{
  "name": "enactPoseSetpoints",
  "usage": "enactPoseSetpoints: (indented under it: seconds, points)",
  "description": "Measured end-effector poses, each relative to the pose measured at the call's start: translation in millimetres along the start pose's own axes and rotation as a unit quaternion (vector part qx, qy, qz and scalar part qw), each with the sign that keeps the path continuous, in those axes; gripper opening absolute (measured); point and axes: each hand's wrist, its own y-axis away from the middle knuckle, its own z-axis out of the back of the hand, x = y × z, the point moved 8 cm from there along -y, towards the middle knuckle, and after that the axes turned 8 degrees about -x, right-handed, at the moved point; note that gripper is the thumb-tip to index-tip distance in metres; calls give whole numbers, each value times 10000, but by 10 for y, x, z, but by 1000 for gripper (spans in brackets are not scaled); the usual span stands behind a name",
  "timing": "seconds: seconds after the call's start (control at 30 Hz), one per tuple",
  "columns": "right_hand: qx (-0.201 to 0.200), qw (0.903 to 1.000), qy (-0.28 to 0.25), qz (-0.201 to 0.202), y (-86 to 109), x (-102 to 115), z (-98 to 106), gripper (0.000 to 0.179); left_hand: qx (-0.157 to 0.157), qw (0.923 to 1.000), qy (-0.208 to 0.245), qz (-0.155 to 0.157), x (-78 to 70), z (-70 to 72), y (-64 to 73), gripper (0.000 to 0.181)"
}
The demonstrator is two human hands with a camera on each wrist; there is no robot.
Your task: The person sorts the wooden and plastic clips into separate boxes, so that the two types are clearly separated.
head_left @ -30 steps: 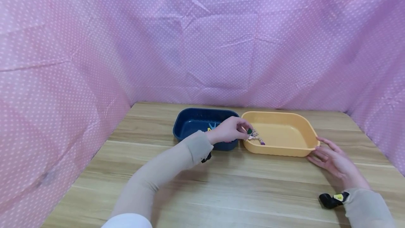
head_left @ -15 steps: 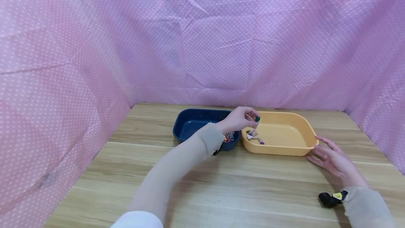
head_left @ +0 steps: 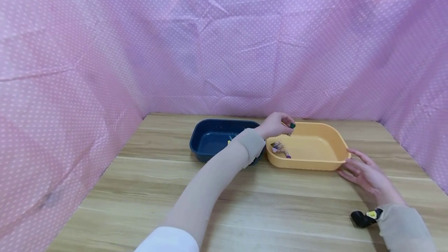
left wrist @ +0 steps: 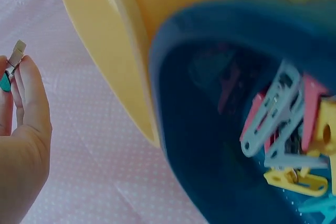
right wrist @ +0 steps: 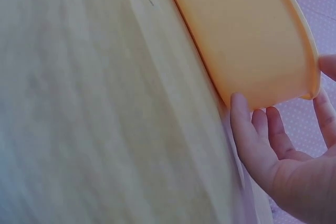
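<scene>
My left hand (head_left: 274,125) hangs over the left back part of the yellow tray (head_left: 316,149), pinching a small wooden clothespin (left wrist: 17,56) with a green ornament between thumb and fingertips. Beneath it, several small wooden clothespins (head_left: 279,147), some with purple or white ornaments, lie in the tray's left end. My right hand (head_left: 371,178) touches the tray's right front corner from outside. Its fingers (right wrist: 244,124) are spread and loosely bent along the outer wall. To the left stands a dark blue tray (head_left: 196,149), partly covered by my left forearm.
Inside the blue tray, larger plastic clothespins (left wrist: 273,108) in grey, pink, yellow and turquoise are heaped at one end. The two trays stand side by side on a wooden table (head_left: 266,205). A pink dotted curtain (head_left: 224,49) encloses the back and sides.
My left hand has lifted from the clothespins at the yellow tray's left end and moved right and toward the back, carrying the green-ornamented clothespin. My right hand keeps its place at the corner.
</scene>
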Motion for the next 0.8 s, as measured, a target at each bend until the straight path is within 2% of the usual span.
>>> enactPoseSetpoints:
  seconds: [0.23, 0.4, 0.53, 0.8]
  points:
    - [-140, 9998, 134, -68, -21, 3, 5, 43, 116, 9998, 158, 52, -1, -148, -90, 21]
    - [-211, 9994, 262, -66, -41, -10, -3, 40, 198, 9998, 52, -20, 19, -206, -116, 26]
    - [-359, 9987, 363, -31, -44, -14, 18, 39, 90, 9999, 27, -141, 20, -182, -121, 25]
    - [-237, 9992, 322, -16, -4, -2, 27, 41, -83, 9994, 93, -312, -49, -20, -47, 25]
